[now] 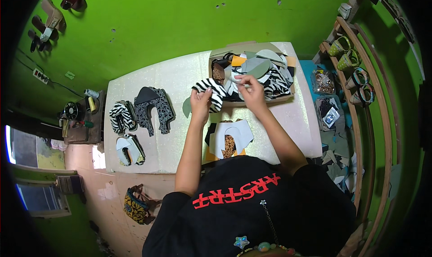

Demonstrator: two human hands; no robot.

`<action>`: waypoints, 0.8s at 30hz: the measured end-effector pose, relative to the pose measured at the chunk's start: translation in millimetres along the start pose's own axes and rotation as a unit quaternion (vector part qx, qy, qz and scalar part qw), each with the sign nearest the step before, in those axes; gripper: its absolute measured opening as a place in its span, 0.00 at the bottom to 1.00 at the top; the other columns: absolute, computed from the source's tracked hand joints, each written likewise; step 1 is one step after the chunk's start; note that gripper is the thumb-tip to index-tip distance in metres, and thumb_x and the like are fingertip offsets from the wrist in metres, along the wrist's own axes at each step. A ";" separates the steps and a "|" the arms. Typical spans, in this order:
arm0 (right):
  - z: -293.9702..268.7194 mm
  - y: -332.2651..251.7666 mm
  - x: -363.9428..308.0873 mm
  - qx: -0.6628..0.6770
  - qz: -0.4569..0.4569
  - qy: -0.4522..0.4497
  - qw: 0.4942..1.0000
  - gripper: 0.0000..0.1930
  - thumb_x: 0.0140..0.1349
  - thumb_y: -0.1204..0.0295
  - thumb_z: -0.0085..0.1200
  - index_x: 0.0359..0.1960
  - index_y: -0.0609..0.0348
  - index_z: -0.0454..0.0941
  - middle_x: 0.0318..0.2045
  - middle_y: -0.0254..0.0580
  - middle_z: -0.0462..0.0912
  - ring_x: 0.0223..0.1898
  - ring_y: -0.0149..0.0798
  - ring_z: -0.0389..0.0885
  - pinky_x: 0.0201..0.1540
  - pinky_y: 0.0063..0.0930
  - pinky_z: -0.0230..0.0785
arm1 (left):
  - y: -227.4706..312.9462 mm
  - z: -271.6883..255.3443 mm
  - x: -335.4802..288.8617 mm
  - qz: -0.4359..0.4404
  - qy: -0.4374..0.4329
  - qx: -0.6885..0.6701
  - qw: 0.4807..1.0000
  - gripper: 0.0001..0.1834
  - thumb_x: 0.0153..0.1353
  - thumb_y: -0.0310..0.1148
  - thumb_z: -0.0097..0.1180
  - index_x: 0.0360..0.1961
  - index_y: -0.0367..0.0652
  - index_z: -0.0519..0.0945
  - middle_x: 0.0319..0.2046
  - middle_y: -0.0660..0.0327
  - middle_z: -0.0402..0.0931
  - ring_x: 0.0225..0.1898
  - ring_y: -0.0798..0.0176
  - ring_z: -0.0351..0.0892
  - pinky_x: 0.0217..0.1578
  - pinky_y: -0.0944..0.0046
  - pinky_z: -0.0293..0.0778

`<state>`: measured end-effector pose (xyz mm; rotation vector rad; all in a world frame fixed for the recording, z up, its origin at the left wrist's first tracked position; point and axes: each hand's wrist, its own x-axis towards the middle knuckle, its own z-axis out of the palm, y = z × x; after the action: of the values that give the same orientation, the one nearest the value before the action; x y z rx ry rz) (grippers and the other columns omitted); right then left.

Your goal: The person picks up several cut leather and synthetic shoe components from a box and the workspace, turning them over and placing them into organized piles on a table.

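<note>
My left hand grips a curved zebra-print cut piece, fingers closed on its left side. My right hand is raised over the front edge of an open cardboard box, fingertips pinched together; what they hold, if anything, is too small to make out. Inside the box lies a jumble of flat cut pieces in grey-green, white, orange and zebra print. A grey-green piece shows beside my left wrist. Close to my body is a pile topped by a white U-shaped piece, with leopard print showing in its gap.
On the pale table, to the left, stand a zebra-print stack, a dark patterned stack and a white-topped stack. A wooden rack with sandals runs along the right. Scraps lie below it.
</note>
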<state>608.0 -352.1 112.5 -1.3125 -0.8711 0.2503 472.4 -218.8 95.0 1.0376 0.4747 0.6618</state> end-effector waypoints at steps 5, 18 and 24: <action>7.9 -16.9 -5.1 -0.178 -0.188 -0.083 0.962 0.11 0.44 0.85 0.50 0.29 0.62 0.64 0.48 0.53 0.73 0.50 0.54 0.70 0.52 0.39 0.63 | 0.4 -10.6 -15.5 0.017 0.028 -0.066 0.997 0.07 0.63 0.27 0.45 0.42 0.43 0.66 0.31 0.61 0.75 0.31 0.69 0.77 0.28 0.69 0.76; 37.8 -6.1 -27.2 -0.218 -0.157 -0.216 0.939 0.08 0.44 0.85 0.53 0.26 0.60 0.75 0.50 0.46 0.71 0.61 0.53 0.61 0.61 0.42 0.57 | 6.2 -42.1 -48.7 -0.161 -0.037 -0.082 0.983 0.23 0.65 0.46 0.40 0.53 0.39 0.62 0.41 0.51 0.74 0.41 0.59 0.78 0.38 0.61 0.78; 17.3 -9.4 -10.5 -0.329 -0.138 -0.105 0.928 0.09 0.47 0.76 0.55 0.33 0.56 0.78 0.50 0.48 0.69 0.55 0.52 0.65 0.57 0.41 0.59 | -28.3 -64.6 -33.7 -0.099 0.135 0.031 0.985 0.22 0.56 0.17 0.48 0.52 0.37 0.59 0.35 0.52 0.76 0.35 0.61 0.79 0.36 0.64 0.78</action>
<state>586.4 -348.5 116.7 -1.7735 -1.3832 -0.1482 414.4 -211.6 43.1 0.9478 0.8291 0.6153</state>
